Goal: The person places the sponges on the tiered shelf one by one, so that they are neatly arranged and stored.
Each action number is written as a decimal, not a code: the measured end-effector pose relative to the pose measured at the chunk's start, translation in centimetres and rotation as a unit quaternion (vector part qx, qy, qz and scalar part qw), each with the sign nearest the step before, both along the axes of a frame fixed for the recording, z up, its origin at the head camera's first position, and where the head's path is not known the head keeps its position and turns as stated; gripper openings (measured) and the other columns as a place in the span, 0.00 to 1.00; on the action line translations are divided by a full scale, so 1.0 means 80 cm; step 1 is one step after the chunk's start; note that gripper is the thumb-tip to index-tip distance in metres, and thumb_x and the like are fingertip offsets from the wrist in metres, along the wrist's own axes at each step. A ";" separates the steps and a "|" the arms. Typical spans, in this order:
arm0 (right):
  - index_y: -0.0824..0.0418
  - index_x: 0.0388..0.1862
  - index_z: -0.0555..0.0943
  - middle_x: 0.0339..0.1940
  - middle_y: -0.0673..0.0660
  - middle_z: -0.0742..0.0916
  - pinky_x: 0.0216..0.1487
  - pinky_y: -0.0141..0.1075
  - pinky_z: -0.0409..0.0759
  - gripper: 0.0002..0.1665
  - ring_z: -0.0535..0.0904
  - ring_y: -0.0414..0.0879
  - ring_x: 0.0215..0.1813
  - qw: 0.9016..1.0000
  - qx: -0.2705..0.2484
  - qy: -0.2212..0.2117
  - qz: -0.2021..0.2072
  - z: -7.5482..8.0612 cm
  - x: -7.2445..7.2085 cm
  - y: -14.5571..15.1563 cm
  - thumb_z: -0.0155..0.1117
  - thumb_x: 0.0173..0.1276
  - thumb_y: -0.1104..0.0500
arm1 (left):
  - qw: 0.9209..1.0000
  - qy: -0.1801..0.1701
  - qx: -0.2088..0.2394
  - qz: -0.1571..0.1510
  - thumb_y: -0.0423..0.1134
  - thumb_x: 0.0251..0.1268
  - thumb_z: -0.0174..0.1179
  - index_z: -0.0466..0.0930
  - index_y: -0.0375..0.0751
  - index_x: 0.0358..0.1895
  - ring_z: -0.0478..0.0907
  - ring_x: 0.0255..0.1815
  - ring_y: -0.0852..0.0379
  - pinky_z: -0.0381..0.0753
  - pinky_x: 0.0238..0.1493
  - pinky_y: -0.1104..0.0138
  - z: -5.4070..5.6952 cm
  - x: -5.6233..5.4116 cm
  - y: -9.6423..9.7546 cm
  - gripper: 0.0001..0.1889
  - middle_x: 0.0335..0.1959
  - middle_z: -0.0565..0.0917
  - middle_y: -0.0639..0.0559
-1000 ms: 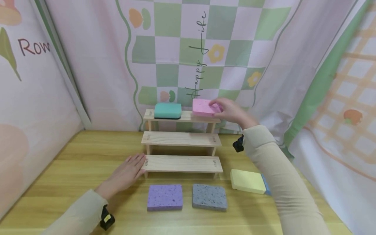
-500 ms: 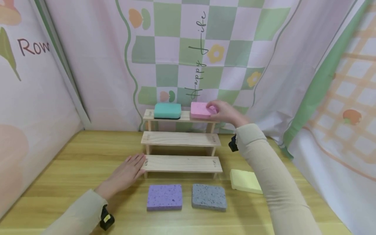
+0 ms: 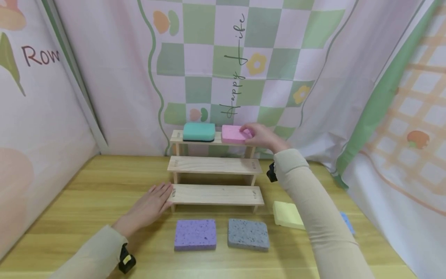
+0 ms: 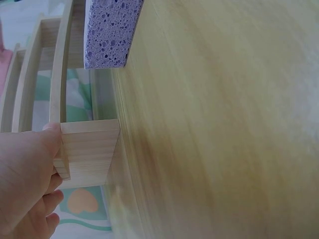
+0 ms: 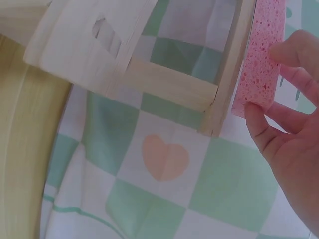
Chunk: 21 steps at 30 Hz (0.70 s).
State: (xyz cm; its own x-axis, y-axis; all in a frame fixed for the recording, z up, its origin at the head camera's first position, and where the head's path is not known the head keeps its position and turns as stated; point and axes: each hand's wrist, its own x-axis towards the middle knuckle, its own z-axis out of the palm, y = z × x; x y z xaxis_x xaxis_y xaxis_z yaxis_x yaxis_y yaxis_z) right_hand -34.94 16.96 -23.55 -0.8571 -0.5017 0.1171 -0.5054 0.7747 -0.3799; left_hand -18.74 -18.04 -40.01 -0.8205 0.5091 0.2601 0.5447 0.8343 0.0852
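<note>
My right hand [image 3: 262, 136] pinches a pink sponge [image 3: 232, 134] at its right end, on the top tier of a three-tier wooden stand [image 3: 214, 165]. In the right wrist view the pink sponge [image 5: 260, 59] lies along the board, thumb and fingers on its end. To its left on that tier sits a teal sponge [image 3: 199, 131] with a dark base. My left hand [image 3: 150, 205] holds the left end of the lowest tier. The left wrist view has the left hand's thumb and fingers [image 4: 52, 199] around that board end [image 4: 61, 149].
In front of the stand lie a purple sponge [image 3: 195, 234] and a grey speckled sponge [image 3: 248, 234]. A pale yellow sponge [image 3: 287, 215] lies to the right, partly behind the right sleeve [image 3: 313, 205]. A blue piece [image 3: 347, 223] shows beyond that sleeve. A patterned curtain [image 3: 209, 58] hangs behind.
My right hand has brought the pink sponge down and left along the top tier, closer to the teal sponge. The left hand has stayed in place.
</note>
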 end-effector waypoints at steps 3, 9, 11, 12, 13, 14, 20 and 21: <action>0.61 0.59 0.73 0.61 0.63 0.73 0.60 0.54 0.64 0.29 0.67 0.57 0.60 1.000 0.002 0.002 0.000 -0.001 0.000 -0.001 0.66 0.56 0.62 | 1.000 0.002 0.000 -0.001 0.42 0.71 0.47 0.61 0.23 0.63 0.59 0.65 0.36 0.56 0.64 0.47 0.001 0.000 0.000 0.27 0.64 0.63 0.32; 0.61 0.57 0.74 0.59 0.64 0.75 0.59 0.54 0.65 0.25 0.69 0.58 0.58 1.000 0.010 -0.004 0.006 -0.004 -0.002 -0.002 0.62 0.60 0.61 | 1.000 -0.002 0.000 0.000 0.43 0.71 0.47 0.61 0.23 0.63 0.58 0.65 0.36 0.55 0.64 0.47 0.003 0.002 0.000 0.27 0.64 0.63 0.32; 0.61 0.57 0.74 0.58 0.64 0.76 0.59 0.53 0.66 0.24 0.70 0.57 0.57 1.000 0.012 -0.005 0.005 -0.005 -0.002 -0.003 0.61 0.61 0.61 | 1.000 -0.003 0.001 0.000 0.43 0.71 0.47 0.61 0.23 0.63 0.58 0.65 0.36 0.55 0.64 0.47 0.003 0.002 0.001 0.27 0.64 0.63 0.32; 0.61 0.57 0.74 0.57 0.64 0.76 0.58 0.53 0.66 0.24 0.70 0.57 0.57 1.000 0.013 -0.005 0.003 -0.005 -0.001 -0.003 0.61 0.61 0.60 | 1.000 -0.002 0.000 0.000 0.43 0.71 0.47 0.61 0.23 0.63 0.58 0.65 0.36 0.55 0.64 0.47 0.003 0.002 0.001 0.27 0.64 0.63 0.32; 0.60 0.57 0.74 0.57 0.63 0.76 0.58 0.53 0.67 0.24 0.70 0.57 0.56 1.000 0.013 -0.004 0.001 -0.005 -0.001 -0.004 0.61 0.61 0.60 | 1.000 -0.002 0.000 0.000 0.43 0.71 0.47 0.61 0.23 0.63 0.58 0.65 0.36 0.55 0.64 0.47 0.003 0.002 0.001 0.27 0.64 0.63 0.32; 0.60 0.57 0.74 0.57 0.63 0.76 0.58 0.52 0.67 0.24 0.70 0.56 0.56 1.000 0.014 -0.004 -0.001 -0.005 0.000 -0.004 0.61 0.61 0.60 | 1.000 -0.001 0.000 0.000 0.43 0.71 0.47 0.61 0.23 0.63 0.58 0.65 0.36 0.55 0.64 0.47 0.003 0.002 0.001 0.27 0.64 0.63 0.32; 0.59 0.58 0.74 0.56 0.62 0.77 0.57 0.52 0.67 0.24 0.71 0.55 0.54 1.000 0.017 -0.006 -0.003 -0.004 0.003 -0.005 0.60 0.62 0.60 | 1.000 0.004 -0.003 0.000 0.43 0.71 0.47 0.62 0.23 0.63 0.59 0.64 0.36 0.56 0.63 0.46 0.002 0.001 0.000 0.27 0.64 0.64 0.31; 0.59 0.58 0.74 0.56 0.62 0.77 0.57 0.52 0.68 0.24 0.71 0.55 0.54 1.000 0.017 -0.006 -0.001 -0.004 0.003 -0.004 0.60 0.62 0.60 | 1.000 0.004 -0.003 0.001 0.43 0.71 0.47 0.62 0.23 0.63 0.59 0.64 0.36 0.56 0.63 0.46 0.001 0.001 0.000 0.27 0.64 0.64 0.32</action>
